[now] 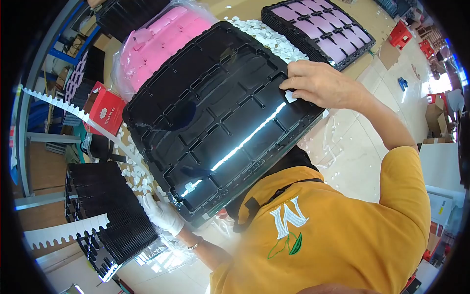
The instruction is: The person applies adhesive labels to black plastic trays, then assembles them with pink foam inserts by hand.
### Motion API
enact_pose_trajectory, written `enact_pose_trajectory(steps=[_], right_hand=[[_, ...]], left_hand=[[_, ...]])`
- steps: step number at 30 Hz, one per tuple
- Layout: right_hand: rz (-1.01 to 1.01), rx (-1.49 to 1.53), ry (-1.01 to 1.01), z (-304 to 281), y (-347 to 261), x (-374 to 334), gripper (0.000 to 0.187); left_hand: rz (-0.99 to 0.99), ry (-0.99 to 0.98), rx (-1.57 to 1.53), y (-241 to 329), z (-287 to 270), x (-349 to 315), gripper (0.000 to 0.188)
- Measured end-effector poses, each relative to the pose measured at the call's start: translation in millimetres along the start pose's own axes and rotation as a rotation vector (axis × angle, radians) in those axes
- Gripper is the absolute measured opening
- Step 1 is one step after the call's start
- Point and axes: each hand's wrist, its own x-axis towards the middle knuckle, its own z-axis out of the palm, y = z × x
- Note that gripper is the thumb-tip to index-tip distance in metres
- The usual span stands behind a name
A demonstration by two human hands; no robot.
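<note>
A large black molded plastic tray with raised ribs lies in front of me, tilted in view and shiny. At its right edge my bare right hand is closed, pinching a small white piece between thumb and fingers against the tray. My left hand, in a white glove, is beside the tray's lower left corner, next to scattered white pieces. Its fingers look stretched out, though partly blended with the white bits. A long white notched strip runs from the left down toward that corner.
Pink trays in clear plastic lie behind. A black tray with lilac inserts stands at the far right, near a heap of white scraps. Left are a red box, stacked black trays and another notched strip.
</note>
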Motion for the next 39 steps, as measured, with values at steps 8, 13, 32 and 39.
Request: enact_pose_trajectory(steps=[8, 13, 32, 39], right_hand=[[0.109, 0.091, -0.119, -4.6, -5.2, 9.2, 0.013], [0.007, 0.011, -0.04, -0.1, -3.7, 6.1, 0.012], [-0.081, -0.002, -0.004, 8.1, 7.6, 11.5, 0.009], [-0.326, -0.34, 0.396, 29.9, 3.6, -6.4, 0.006]], left_hand=[[0.04, 0.05, 0.017, 2.0, -2.7, -4.7, 0.031], [0.02, 0.081, 0.041, 7.0, -15.9, -12.0, 0.03], [-0.191, 0.167, 0.112, -14.3, -91.8, -115.8, 0.026], [-0.109, 0.123, 0.036, -0.3, -90.8, -112.3, 0.024]])
